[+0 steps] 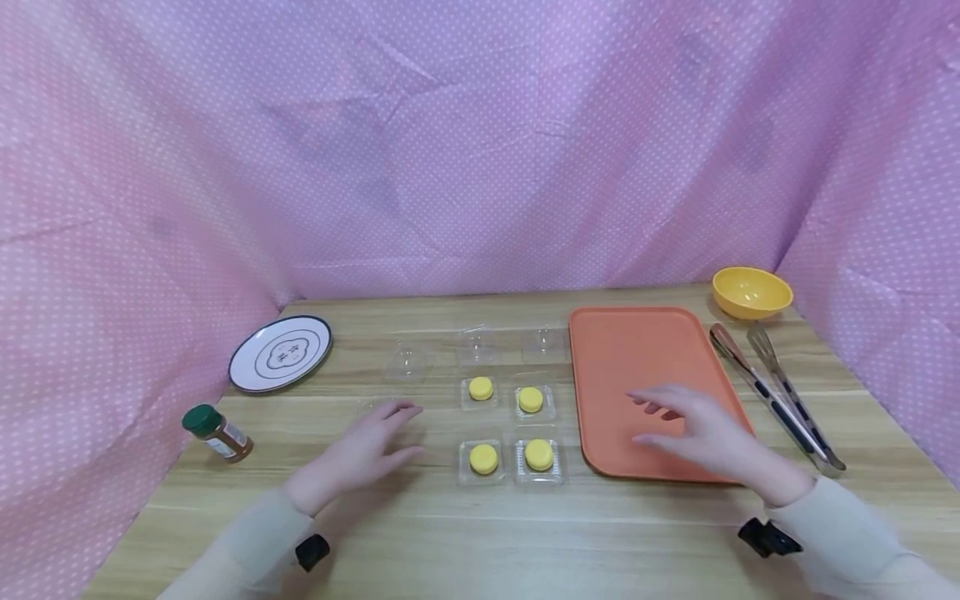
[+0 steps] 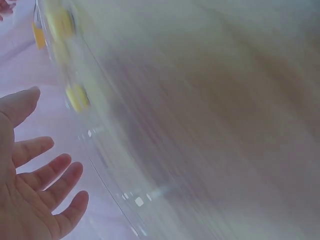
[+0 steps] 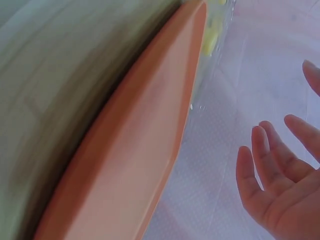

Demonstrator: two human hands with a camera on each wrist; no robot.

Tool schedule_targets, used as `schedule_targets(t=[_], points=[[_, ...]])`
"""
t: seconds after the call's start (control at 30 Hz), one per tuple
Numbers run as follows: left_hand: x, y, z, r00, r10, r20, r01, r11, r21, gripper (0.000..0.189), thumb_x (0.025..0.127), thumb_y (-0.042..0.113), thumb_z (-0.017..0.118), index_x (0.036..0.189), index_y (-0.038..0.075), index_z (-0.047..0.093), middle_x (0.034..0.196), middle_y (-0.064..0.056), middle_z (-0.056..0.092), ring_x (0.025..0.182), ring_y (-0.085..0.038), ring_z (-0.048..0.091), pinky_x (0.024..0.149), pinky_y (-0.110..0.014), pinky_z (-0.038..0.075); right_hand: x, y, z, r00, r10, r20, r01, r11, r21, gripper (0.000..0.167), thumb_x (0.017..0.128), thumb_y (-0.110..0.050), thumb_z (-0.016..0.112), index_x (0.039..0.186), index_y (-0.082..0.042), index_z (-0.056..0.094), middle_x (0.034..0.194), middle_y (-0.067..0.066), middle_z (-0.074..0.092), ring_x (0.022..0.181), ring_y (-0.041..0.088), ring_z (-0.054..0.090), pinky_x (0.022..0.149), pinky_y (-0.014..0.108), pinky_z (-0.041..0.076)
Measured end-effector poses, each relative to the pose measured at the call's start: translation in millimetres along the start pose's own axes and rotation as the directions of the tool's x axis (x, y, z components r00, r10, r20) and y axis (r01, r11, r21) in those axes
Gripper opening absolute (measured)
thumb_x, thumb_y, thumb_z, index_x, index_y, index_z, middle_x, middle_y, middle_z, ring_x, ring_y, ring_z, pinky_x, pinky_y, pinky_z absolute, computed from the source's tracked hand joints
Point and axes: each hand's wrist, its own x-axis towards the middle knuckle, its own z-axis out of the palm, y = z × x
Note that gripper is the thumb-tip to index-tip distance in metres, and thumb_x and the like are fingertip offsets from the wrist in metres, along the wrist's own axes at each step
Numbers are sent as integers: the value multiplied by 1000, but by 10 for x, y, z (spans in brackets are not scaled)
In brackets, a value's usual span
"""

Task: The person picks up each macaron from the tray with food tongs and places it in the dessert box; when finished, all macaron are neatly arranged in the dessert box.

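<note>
Several round yellow macarons (image 1: 483,458) sit one each in clear plastic trays (image 1: 540,478) at the middle of the wooden table. To their left my left hand (image 1: 360,454) hovers over the table, thumb and fingers spread, holding nothing. One clear plastic lid is partly hidden behind its fingers. My right hand (image 1: 697,432) is above the orange tray (image 1: 630,350), and its fingers are parted with nothing between them. In the left wrist view the macarons (image 2: 78,97) appear blurred beyond the left hand (image 2: 35,185). Clear domed lids (image 1: 408,362) lie farther back.
A white plate (image 1: 280,353) and a green-capped spice jar (image 1: 219,433) occupy the left side. At the right are a yellow bowl (image 1: 752,292) and metal tongs (image 1: 780,400) beside the orange tray. Pink dotted cloth (image 1: 480,150) hangs around the table.
</note>
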Motion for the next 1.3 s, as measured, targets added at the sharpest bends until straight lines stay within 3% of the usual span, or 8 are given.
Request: schedule_targets(t=[0.17,0.4,0.67,0.8,1.03,1.3], points=[[-92,-148,-11,999,-7,-51,8,1000,16,57,82,22,74,131,2,54,120,-21,56,108,-35,56,94,-52,47,70,-69,80,994,77,81,-79,997,19,45,83,-28,73,122,-8,62,111,5,66,91,17,61,77,31,54],[-161,-260,26,999,-31,-23,31,999,34,64,80,22,75,136,6,49,117,-21,56,106,-36,55,92,-54,45,189,-162,161,983,119,141,-128,990,52,49,86,-35,68,126,-8,59,114,5,65,96,18,61,81,34,54],[-167,-257,37,992,-49,117,36,994,104,56,83,28,71,133,9,53,110,-15,58,99,-31,58,87,-53,47,353,-238,188,978,122,170,-137,988,76,48,88,-33,67,128,-9,57,115,8,64,98,22,60,83,40,53],[-162,-243,32,986,-71,150,57,994,93,52,85,27,69,132,9,54,111,-14,60,100,-31,60,87,-53,47,417,-255,233,978,111,178,-130,987,98,48,87,-29,68,127,-5,58,112,9,64,97,23,61,84,39,53],[-116,-211,45,991,-69,114,60,995,76,43,84,20,71,122,4,59,113,-14,62,101,-30,62,86,-48,51,496,-263,344,980,81,183,-108,984,145,50,86,-22,69,129,-1,55,109,7,65,96,24,61,84,36,54],[-96,-175,64,997,-72,11,71,994,78,26,82,9,70,107,3,63,102,-10,63,89,-23,64,77,-39,56,550,-257,473,981,32,194,-75,973,220,52,87,-23,68,130,1,54,109,15,66,95,29,62,83,38,54]])
